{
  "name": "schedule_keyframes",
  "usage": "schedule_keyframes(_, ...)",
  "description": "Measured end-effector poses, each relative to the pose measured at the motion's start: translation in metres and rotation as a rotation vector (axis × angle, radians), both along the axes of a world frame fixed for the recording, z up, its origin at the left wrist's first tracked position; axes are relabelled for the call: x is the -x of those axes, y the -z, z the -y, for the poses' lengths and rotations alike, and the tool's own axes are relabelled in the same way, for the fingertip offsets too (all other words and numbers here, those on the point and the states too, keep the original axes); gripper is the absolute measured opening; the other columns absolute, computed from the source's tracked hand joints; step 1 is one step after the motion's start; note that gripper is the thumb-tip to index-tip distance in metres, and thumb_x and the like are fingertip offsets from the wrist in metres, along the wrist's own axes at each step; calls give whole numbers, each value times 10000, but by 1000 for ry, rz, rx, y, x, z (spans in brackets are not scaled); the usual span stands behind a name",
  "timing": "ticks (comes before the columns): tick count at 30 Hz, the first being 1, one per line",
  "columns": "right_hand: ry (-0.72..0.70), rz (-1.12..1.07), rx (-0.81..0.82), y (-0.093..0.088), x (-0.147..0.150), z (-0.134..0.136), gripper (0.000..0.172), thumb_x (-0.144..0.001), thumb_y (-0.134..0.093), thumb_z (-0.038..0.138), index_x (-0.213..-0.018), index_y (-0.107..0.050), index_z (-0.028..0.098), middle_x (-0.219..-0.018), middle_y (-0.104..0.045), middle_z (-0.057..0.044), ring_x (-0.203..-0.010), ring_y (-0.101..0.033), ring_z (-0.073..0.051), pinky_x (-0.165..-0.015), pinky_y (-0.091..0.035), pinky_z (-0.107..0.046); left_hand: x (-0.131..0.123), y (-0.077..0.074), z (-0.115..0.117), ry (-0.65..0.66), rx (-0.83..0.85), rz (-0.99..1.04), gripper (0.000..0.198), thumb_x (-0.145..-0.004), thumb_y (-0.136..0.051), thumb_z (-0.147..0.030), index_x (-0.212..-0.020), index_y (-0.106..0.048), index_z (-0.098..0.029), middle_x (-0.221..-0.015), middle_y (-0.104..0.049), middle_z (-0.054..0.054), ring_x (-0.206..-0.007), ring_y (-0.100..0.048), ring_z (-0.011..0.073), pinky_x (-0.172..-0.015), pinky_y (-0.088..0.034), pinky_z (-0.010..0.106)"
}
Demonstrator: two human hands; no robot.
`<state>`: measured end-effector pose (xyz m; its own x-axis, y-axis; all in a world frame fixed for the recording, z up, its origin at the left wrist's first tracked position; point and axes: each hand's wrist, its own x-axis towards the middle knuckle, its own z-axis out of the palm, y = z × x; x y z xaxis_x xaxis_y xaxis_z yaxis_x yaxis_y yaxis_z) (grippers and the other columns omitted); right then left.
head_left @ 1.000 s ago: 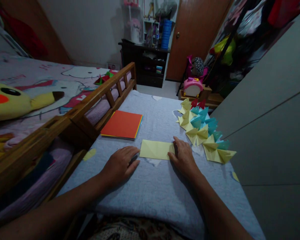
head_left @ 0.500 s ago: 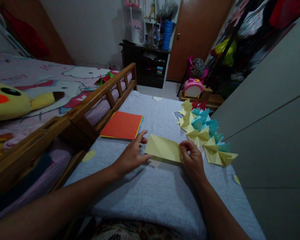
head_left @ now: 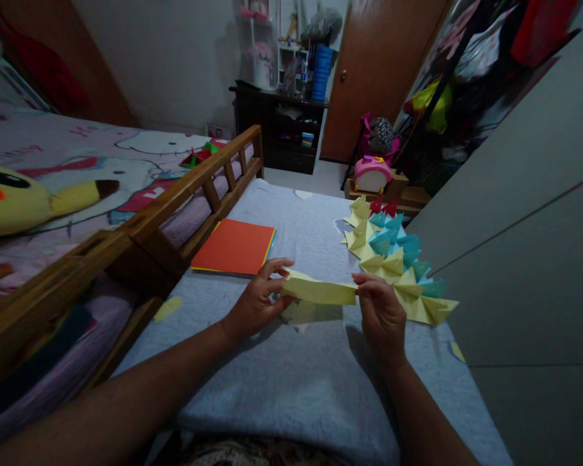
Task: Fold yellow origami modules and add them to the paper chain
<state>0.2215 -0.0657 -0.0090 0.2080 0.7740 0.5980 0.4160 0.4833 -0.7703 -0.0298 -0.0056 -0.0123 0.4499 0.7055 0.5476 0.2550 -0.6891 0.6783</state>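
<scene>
A folded sheet of yellow paper [head_left: 320, 292] is held a little above the grey-blue mattress [head_left: 301, 382], stretched between both hands. My left hand [head_left: 257, 301] pinches its left end with fingers curled. Its right end is pinched by my right hand [head_left: 381, 310]. Under the lifted paper a lower flap or its shadow shows on the mattress. A stack of square coloured paper [head_left: 234, 246] with an orange top sheet lies just beyond my left hand.
Several folded yellow, teal and red paper pieces [head_left: 393, 255] lie in a row along the right edge, against a grey cabinet [head_left: 529, 246]. A wooden bed rail [head_left: 175, 200] runs along the left, a yellow plush toy [head_left: 24, 197] behind it. A door and dark shelf stand beyond.
The yellow paper lay flat under my right hand. Both hands have taken its ends and lifted it off the mattress, turning it nearly edge-on.
</scene>
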Motion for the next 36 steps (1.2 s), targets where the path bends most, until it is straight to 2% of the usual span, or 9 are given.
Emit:
schedule_keyframes(7, 14, 142, -66, -2, 1, 2, 209, -912, -526, 58, -994, -576, 244, -1147, -652, -68, -1120, -615, -209, -961, -493, -421, 1, -8, 3, -8, -452, -39, 107, -955, -570, -130, -971, -654, -195, -1044, -698, 72, -1041, -661, 200, -873, -595, 366)
schedule_keyframes(11, 53, 422, -151, -7, 6, 4, 398, -856, -550, 40, -1194, -562, 250, -1158, -660, -79, -1140, -592, -245, -1007, -449, -492, 0, -13, 8, -4, -664, -178, 152, -969, -515, -102, -985, -650, -168, -951, -709, 67, -985, -649, 212, -833, -581, 354)
schedule_keyframes(13, 55, 582, -157, -8, 9, 6, 407, -834, -569, 45, -1179, -587, 261, -1168, -674, -66, -1184, -570, -273, -1076, -361, -557, -1, -15, 9, -39, -708, -262, 158, -978, -506, -109, -958, -653, -161, -922, -708, 66, -933, -642, 213, -807, -554, 354)
schedule_keyframes(15, 35, 690, -136, -8, 11, 8, 331, -827, -578, 59, -1077, -621, 271, -1154, -688, -43, -1215, -554, -288, -1122, -267, -593, -2, -16, 10, -76, -722, -334, 176, -990, -499, -128, -923, -655, -172, -906, -706, 57, -913, -635, 216, -800, -519, 361)
schedule_keyframes(18, -33, 757, -93, -7, 13, 10, 247, -828, -576, 86, -983, -627, 272, -1100, -701, -26, -1198, -561, -280, -1134, -240, -582, -3, -15, 12, -97, -704, -406, 223, -1004, -475, -137, -887, -657, -190, -913, -702, 49, -923, -625, 211, -830, -481, 361)
schedule_keyframes(28, -196, 761, -43, -6, 14, 10, 206, -858, -559, 123, -1002, -649, 241, -1130, -683, -78, -1140, -574, -262, -1076, -375, -525, -1, -10, 13, -106, -611, -506, 185, -971, -517, -138, -861, -654, -196, -894, -682, 49, -937, -608, 233, -856, -436, 379)
schedule_keyframes(31, -225, 754, -32, -5, 15, 9, 191, -876, -545, 122, -986, -655, 233, -1109, -686, -82, -1100, -584, -251, -1048, -412, -509, -1, -8, 14, -125, -520, -525, 136, -915, -559, -129, -860, -658, -204, -959, -702, 58, -1017, -611, 261, -951, -400, 450)
schedule_keyframes(34, -240, 758, -26, -3, 14, 8, 165, -893, -548, 132, -975, -660, 221, -1095, -686, -85, -1075, -586, -244, -1031, -429, -496, 0, -7, 16, -128, -478, -514, 131, -876, -585, -114, -881, -660, -221, -1034, -720, 45, -1128, -585, 287, -1059, -308, 531)
schedule_keyframes(36, -226, 768, -33, -1, 14, 7, 149, -915, -552, 145, -971, -665, 225, -1086, -690, -82, -1069, -587, -242, -1029, -431, -497, 1, -7, 15, -103, -494, -513, 126, -900, -585, -124, -867, -652, -224, -1026, -727, 29, -1118, -590, 269, -1077, -299, 520)
